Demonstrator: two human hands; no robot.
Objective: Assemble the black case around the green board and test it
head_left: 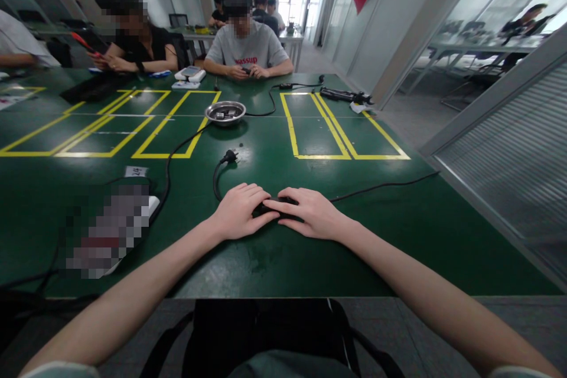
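Note:
Both of my hands meet at the middle of the green table, around a small black block [261, 209] in line with a power cord. My left hand [243, 211] is closed on its left end, thumb along the near side. On its right part my right hand [313, 212] is closed, with fingers over the top and thumb in front. The hands hide most of the block, so its exact kind cannot be told. From its left side the cord curves to a black plug [229, 157] lying on the table. A thin black cable [385, 185] runs off to the right.
Ahead stands a metal bowl [225, 113] with small metal parts. A blurred white-edged device [113, 230] lies at left, with a black cable beside it. Yellow tape [323, 157] marks the table [425, 236]. A black folded tripod-like object [345, 95] lies far right. Two people sit opposite.

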